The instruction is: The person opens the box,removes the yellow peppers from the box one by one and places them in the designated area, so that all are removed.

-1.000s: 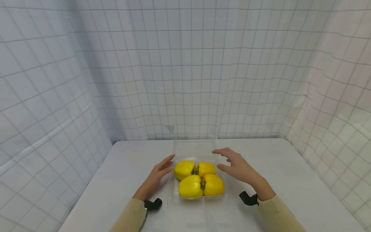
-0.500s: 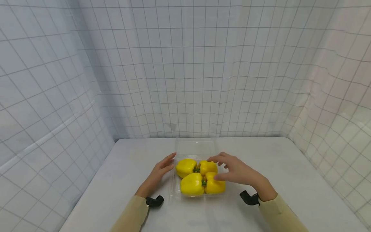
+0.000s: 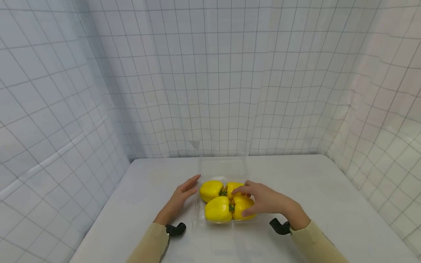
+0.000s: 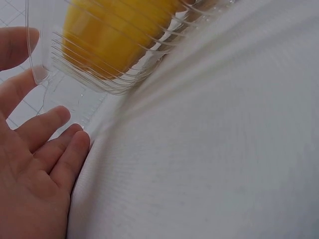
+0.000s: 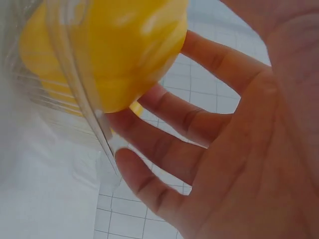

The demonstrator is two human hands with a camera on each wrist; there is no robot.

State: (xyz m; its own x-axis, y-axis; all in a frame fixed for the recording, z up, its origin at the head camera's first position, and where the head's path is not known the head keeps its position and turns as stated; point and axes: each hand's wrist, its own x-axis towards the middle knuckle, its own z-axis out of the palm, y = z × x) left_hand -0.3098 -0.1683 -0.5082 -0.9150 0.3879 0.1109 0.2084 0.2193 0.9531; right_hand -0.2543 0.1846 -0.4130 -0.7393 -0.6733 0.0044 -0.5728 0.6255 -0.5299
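Observation:
Several yellow bell peppers lie in a clear plastic clamshell box in the head view, whose hinged lid [image 3: 223, 168] lies back on the far side. My right hand [image 3: 268, 199] reaches over the box's right side, its fingers and thumb around the front right bell pepper [image 3: 241, 206]. In the right wrist view, fingers [image 5: 167, 137] curve behind this bell pepper [image 5: 137, 55], close to the box rim. Fingers loosely extended, my left hand [image 3: 177, 201] is at the box's left side. Its fingertips touch or nearly touch the clear box wall [image 4: 94, 82] in the left wrist view.
The box sits on a white table [image 3: 158, 175]. White grid-patterned curtains [image 3: 210, 91] enclose the back and both sides. Black wrist cameras [image 3: 176, 229] are strapped to both forearms.
My right hand has moved left and down from beside the box onto the front right bell pepper. My left hand stays at the box's left side. The head view shifts slightly.

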